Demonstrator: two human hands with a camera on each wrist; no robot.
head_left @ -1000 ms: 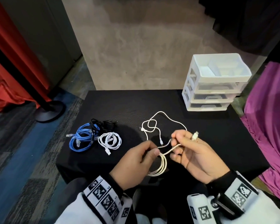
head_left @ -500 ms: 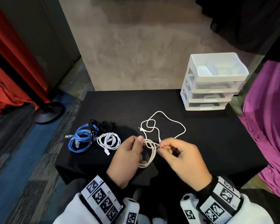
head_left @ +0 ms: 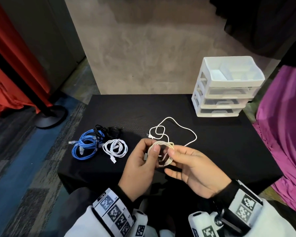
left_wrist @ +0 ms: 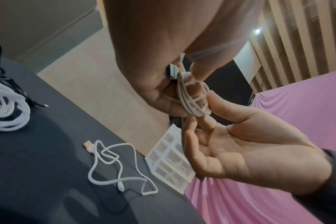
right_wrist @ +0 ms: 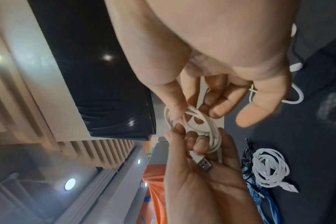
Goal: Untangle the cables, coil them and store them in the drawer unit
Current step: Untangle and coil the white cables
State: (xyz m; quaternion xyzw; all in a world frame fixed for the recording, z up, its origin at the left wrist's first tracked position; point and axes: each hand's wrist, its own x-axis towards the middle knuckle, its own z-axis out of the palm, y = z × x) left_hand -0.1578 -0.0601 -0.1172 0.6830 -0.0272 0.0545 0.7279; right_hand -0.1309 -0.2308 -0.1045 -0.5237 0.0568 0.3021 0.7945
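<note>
A small cream cable coil (head_left: 163, 146) hangs above the table's front edge, held between both hands. My left hand (head_left: 149, 148) grips its left side, fingers curled through the loops and thumb on top. The coil's USB plug (right_wrist: 201, 163) lies across the left palm. My right hand (head_left: 172, 154) pinches the coil's right side (right_wrist: 190, 115) with thumb and forefinger, the other fingers spread. A loose white cable (head_left: 169, 132) lies uncoiled on the black table (head_left: 220, 151) behind the hands. The white drawer unit (head_left: 225, 86) stands at the back right, drawers closed.
On the table's left lie a blue coil (head_left: 85, 146), a black cable bundle (head_left: 108, 130) and a white braided coil (head_left: 115, 147). A purple cloth (head_left: 284, 125) hangs at the right. A red curtain and a stand base (head_left: 50, 117) are on the floor at left.
The long hanging loops have been gathered into a small tight coil. My hands have come together, and my right hand has shifted to pinching the coil's side.
</note>
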